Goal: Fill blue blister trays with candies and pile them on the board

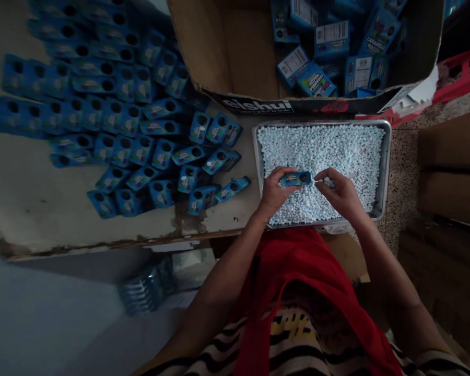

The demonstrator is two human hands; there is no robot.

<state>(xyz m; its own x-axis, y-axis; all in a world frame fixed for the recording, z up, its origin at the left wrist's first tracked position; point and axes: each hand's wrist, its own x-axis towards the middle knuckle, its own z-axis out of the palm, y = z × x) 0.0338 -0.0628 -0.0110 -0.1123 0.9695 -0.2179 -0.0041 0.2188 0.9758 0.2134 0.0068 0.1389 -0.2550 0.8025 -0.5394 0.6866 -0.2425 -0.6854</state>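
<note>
My left hand (274, 192) grips a small blue candy box (295, 179) above a metal tray (384, 172) filled with small white and pale blue candies (321, 151). My right hand (340, 194) hovers just right of the box, fingers pinched together at the box's end; whatever they hold is too small to make out. Both hands are over the tray's near half.
Many blue boxes (141, 136) with round holes lie spread over the worn table (31, 198) to the left. A large cardboard carton (235, 57) behind the tray holds more blue boxes (329, 47). A stack of flat packs (147, 287) lies below the table edge. Brown cartons (450, 172) stand right.
</note>
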